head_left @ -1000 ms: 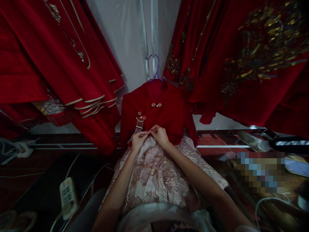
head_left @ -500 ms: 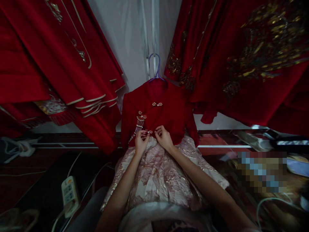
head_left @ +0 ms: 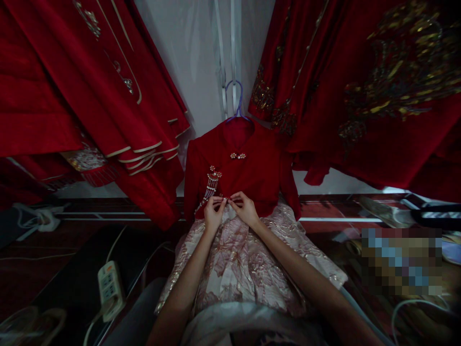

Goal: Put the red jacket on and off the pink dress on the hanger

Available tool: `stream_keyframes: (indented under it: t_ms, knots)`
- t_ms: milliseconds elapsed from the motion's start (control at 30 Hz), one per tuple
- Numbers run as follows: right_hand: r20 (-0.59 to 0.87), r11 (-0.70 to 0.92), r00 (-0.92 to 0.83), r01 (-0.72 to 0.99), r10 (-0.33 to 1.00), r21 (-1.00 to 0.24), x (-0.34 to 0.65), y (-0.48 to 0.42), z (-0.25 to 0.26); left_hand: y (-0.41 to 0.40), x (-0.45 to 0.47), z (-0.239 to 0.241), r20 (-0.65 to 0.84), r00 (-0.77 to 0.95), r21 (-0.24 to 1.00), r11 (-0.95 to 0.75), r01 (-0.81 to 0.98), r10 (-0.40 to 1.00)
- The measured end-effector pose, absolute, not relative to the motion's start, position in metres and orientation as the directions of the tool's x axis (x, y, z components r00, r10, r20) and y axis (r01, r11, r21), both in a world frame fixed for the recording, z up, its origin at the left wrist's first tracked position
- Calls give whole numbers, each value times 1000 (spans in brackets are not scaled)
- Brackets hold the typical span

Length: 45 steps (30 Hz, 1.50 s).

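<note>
From here I see my left hand [head_left: 213,215] and right hand [head_left: 246,209] pinching the beaded fastener [head_left: 226,198] between them, low on the red jacket [head_left: 252,178]. The jacket hangs just beyond both, long axis running straight away, collar [head_left: 239,133] farthest, pointing toward the purple hanger [head_left: 241,100].

Left hand [head_left: 214,211] and right hand [head_left: 245,209] pinch a jacket [head_left: 255,175].

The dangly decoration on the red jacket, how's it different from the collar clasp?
The dangly decoration has hanging strands; the collar clasp has none. The decoration is bigger and hangs down; the clasp is small and lies sideways. The clasp sits higher than the decoration. Both have round, flower-like pieces and are on the red jacket.
</note>
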State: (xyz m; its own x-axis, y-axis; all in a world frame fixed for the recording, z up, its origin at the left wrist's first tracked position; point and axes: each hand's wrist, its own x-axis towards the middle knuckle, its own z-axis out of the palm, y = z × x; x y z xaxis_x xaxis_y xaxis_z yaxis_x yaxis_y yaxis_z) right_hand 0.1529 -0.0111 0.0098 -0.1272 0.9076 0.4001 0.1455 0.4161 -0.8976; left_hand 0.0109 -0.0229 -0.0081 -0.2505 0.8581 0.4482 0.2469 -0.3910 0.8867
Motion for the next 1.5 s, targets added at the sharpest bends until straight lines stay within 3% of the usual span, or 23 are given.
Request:
stream_keyframes:
  t_ms: [467, 700, 833, 1200, 1500]
  knots:
    - [337, 349, -111, 112, 935, -930, 156, -12, 19, -27, 13, -5, 488, -208, 861, -428, 274, 848]
    - [275, 344, -323, 181, 905, -921, 180, 1, 39, 2, 6, 17, 400, -297, 914, -401, 60, 867]
    - [309, 386, -309, 229, 899, -894, 186, 1, 49, 29, 3, 41, 340, -359, 916, -393, -84, 869]
    - [293, 369, -409, 119, 864, -922, 182, -9, 65, 30, 11, 75, 157, -211, 876, -234, -421, 965]
    - [307, 386, -410, 123, 859, -914, 183, -8, 63, 36, 19, 72, 209, -425, 906, -338, -256, 881]
